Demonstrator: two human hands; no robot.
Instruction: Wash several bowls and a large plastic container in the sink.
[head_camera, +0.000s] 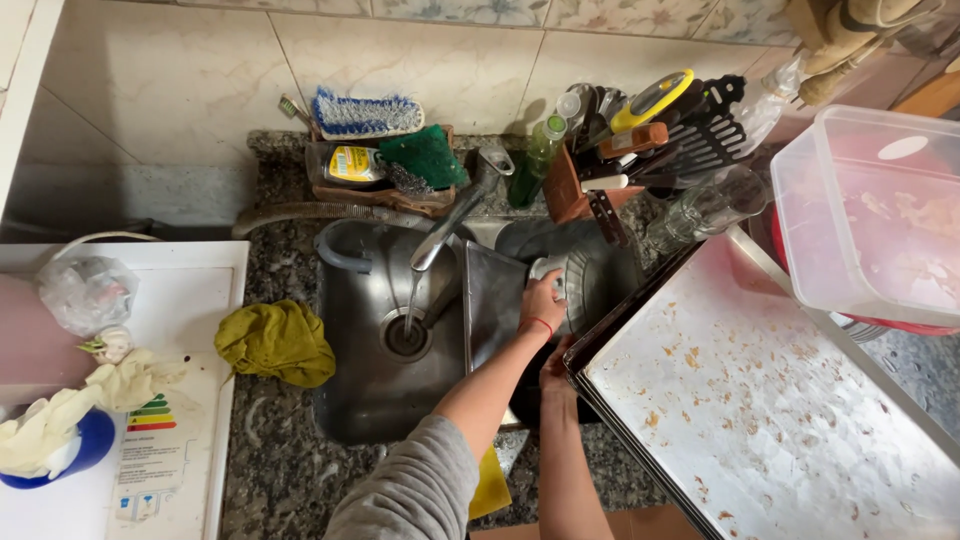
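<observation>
My left hand (543, 300) reaches forward, palm down, fingers curled, a red thread around the wrist, grey sleeve pushed up the forearm. My right hand (556, 372) sits lower and nearer me, mostly hidden, bare forearm angled up from below

Pale marbled wall tiles (420, 50) back a dark speckled granite counter (280, 450) with an inset steel sink (370, 400); a white appliance top (190, 300) adjoins at left.

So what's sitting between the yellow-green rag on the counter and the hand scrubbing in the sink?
In the head view, the sink drain and the faucet's running water lie between the rag and the left hand, plus an upright metal tray.
</observation>
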